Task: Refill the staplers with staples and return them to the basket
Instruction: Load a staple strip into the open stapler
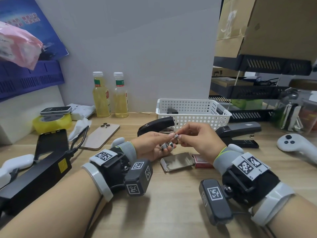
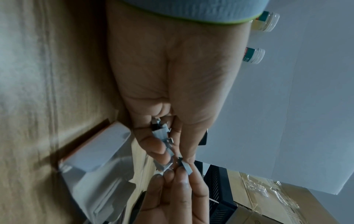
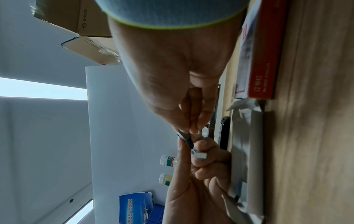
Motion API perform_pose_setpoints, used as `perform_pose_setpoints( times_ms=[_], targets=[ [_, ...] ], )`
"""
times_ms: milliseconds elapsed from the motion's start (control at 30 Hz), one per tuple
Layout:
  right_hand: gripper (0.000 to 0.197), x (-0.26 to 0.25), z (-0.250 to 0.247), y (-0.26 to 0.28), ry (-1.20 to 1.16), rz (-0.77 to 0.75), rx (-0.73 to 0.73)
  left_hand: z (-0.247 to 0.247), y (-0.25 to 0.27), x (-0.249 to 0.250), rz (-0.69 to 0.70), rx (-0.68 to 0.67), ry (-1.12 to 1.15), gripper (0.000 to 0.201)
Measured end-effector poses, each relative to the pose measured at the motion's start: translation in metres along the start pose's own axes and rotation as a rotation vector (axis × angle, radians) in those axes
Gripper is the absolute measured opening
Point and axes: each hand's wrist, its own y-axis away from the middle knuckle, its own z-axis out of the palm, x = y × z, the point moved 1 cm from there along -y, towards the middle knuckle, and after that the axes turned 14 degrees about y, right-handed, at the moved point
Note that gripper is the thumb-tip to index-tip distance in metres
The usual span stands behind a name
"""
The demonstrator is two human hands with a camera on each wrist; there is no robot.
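Observation:
Both hands meet above the desk in front of an open black stapler [image 1: 155, 126]. My left hand [image 1: 169, 140] cups several loose staple strips [image 1: 166, 146] in its curled fingers, seen close in the left wrist view [image 2: 161, 134]. My right hand [image 1: 179, 137] pinches one short staple strip [image 1: 175, 135] between thumb and forefinger, and the left thumb touches the same strip [image 2: 187, 166]. A grey stapler [image 1: 240, 132] lies to the right. The white basket [image 1: 193, 115] stands behind, with another stapler [image 1: 172, 110] inside. A red staple box [image 1: 201, 162] and its open inner tray [image 1: 176, 161] lie under the hands.
Two bottles [image 1: 109, 95] stand at the back wall. Two phones [image 1: 100, 137], a yellow tape roll [image 1: 52, 121], a black power brick [image 1: 34, 182] and cables crowd the left. A white controller [image 1: 295, 145], a jar and black shelf trays sit to the right.

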Motion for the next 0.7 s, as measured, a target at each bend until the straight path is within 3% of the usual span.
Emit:
perform_pose_setpoints(
  times_ms=[433, 700],
  targets=[
    [0.017, -0.0015, -0.0025, 0.0002, 0.022, -0.034, -0.098, -0.0038, -0.0022, 0.0008, 0.025, 0.016, 0.078, 0.016],
    [0.011, 0.0018, -0.0072, -0.0051, 0.106, -0.031, -0.008, -0.0038, -0.0033, -0.0007, 0.054, 0.002, 0.088, 0.015]
  ],
)
